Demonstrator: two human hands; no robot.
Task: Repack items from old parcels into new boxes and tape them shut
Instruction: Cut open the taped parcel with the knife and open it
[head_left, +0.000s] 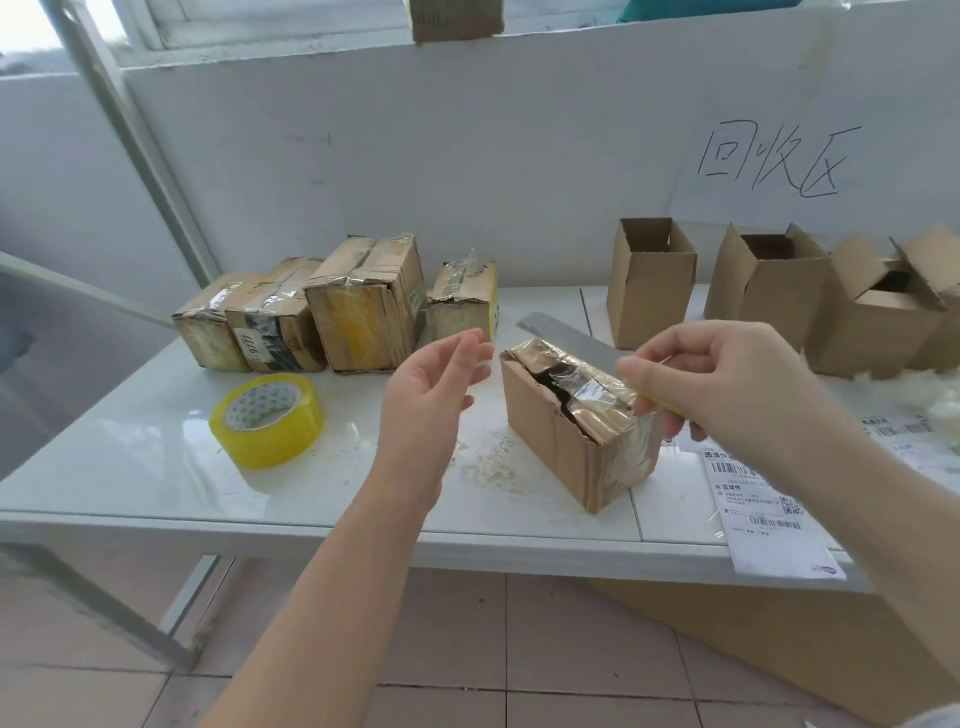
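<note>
We take the old parcel (561, 431) as our mark. It stands on the white table (130, 467) near the front edge, wrapped in crinkled clear tape, with its top torn open along a dark, jagged gap.

Our right hand (727, 384) is at the parcel's upper right edge, fingers (670, 358) curled tight round the yellow handle of a knife (566, 338). The long grey blade reaches from the hand toward the back left, along the far side of the parcel's top. We cannot tell whether the blade touches the tape.

Our left hand (436, 395) hangs in the air just left of the parcel, palm turned toward it. Its fingers are apart and loosely bent, holding nothing and not touching the cardboard.

Well to the left of the parcel a yellow tape roll (267, 418) lies flat on the table. Behind the parcel to the left, four taped parcels (363, 306) stand in a row by the wall. Behind it to the right, new boxes (652, 291) stand with their flaps open. Just right of the parcel, shipping labels (753, 499) lie flat, one hanging over the table's front edge. Pale paper scraps (488, 467) lie by the parcel's left base. High on the wall behind the parcel, to the right, hangs a handwritten sheet (774, 161).
</note>
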